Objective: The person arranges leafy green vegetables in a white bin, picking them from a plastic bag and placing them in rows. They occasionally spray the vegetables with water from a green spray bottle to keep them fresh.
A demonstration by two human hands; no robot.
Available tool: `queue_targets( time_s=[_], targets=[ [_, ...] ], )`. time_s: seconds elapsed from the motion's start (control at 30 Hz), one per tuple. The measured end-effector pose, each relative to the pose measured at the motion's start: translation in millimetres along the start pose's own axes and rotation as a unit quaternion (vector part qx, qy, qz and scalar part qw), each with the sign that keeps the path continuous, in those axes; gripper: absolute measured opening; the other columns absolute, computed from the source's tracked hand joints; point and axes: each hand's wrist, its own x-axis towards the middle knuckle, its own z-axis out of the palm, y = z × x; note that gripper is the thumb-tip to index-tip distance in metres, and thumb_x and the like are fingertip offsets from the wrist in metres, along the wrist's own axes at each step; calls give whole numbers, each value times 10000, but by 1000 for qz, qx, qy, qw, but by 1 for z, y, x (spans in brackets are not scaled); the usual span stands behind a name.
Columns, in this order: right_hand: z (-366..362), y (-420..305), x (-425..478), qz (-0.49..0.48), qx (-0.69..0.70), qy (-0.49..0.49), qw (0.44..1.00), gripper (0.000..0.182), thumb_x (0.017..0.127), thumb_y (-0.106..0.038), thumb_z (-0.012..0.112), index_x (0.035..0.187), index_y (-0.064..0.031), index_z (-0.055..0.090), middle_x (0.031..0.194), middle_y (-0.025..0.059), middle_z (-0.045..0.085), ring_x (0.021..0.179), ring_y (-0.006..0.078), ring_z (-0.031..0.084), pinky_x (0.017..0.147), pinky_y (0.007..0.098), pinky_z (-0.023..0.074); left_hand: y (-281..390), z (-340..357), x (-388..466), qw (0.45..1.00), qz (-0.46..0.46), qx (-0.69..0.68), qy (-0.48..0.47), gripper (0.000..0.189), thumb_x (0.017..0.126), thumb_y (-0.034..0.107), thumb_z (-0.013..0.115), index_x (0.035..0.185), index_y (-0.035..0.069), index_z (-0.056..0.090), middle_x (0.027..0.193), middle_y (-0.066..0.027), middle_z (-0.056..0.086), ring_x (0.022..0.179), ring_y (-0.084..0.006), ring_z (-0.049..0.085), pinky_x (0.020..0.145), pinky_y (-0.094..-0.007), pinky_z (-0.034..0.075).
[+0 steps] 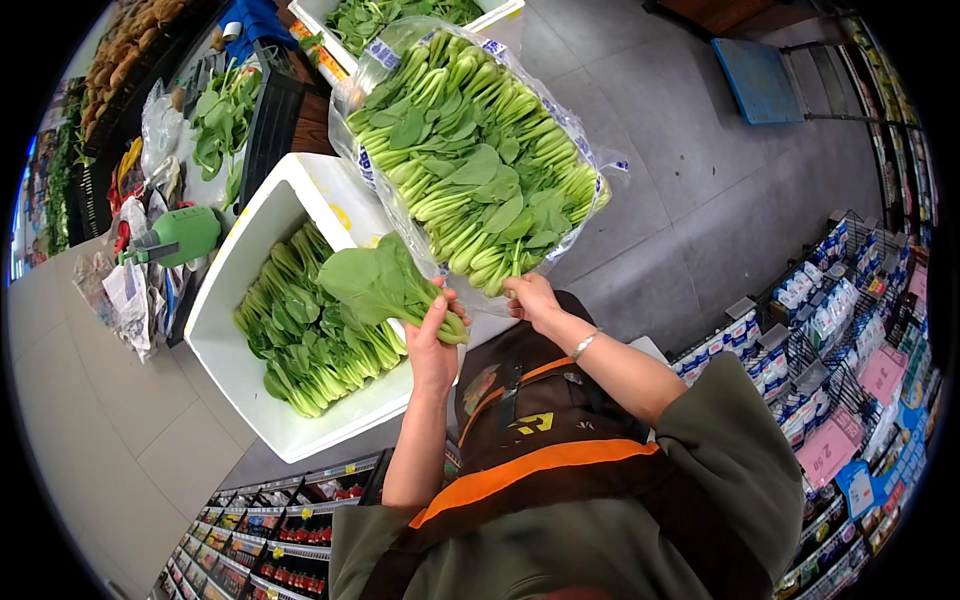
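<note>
My left hand (pixel 433 334) holds a bunch of leafy greens (pixel 375 277) by its pale stems, leaves pointing up and to the left. Its fingers wrap round the stem ends. My right hand (pixel 534 298) pinches a green stalk (pixel 516 262) at the near edge of a large pile of bok choy-like greens (pixel 480 165). Clear plastic film with blue print (pixel 349 124) surrounds that pile; what supports it is mostly hidden. Left of my hands, a white polystyrene box (pixel 289 442) holds more greens (pixel 307 315), laid in rows with stems outward.
A second white foam box (pixel 495 16) of greens stands beyond the pile. A green spray bottle (pixel 184 236), plastic bags (pixel 131 300) and loose greens (pixel 223 120) are at left. A blue platform (pixel 757 81) rests on the floor. Goods shelves (pixel 817 322) line the right.
</note>
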Motion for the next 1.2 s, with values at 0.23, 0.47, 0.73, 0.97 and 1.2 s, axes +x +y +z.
queue_targets(
  time_s=[0.23,0.47,0.73,0.97,1.2],
  targets=[
    [-17,-37,-81,-76,34,-96,992,184,945,-211,557,997,-40,515,866,20,606,643,79,502,624,236,462,-4,-5,7,990,-73,120,-6,403,916,197,606,1244,1,474,1073,-86,600,898,-166,573,715,-304,494],
    [2,-39,-111,-378,-158,-54,911,260,826,-68,705,1024,17,560,869,47,648,690,80,598,604,224,484,-9,3,11,987,-126,9,-101,463,908,250,624,1256,-20,481,1172,-110,593,1029,-200,581,804,-326,479],
    [12,-39,-132,-488,-310,-32,815,324,774,-113,746,1015,15,571,825,83,638,631,119,599,565,263,480,-15,4,7,985,-120,-61,-111,554,820,179,727,1271,-27,480,1183,-109,580,1044,-221,587,909,-381,488],
    [7,-47,-148,-461,-324,-19,826,366,806,-172,725,1085,-3,559,876,72,587,577,111,544,537,257,451,-20,-4,2,989,-112,-79,-62,353,892,286,643,1097,6,576,1035,-95,628,938,-190,611,800,-318,515],
    [14,-70,-147,-502,-247,-94,823,441,844,-115,647,1256,-17,526,1034,81,572,582,92,524,530,235,438,-21,-2,-12,973,-137,-160,-97,400,974,378,472,1101,12,572,978,-96,646,904,-195,625,809,-339,500]
  ],
)
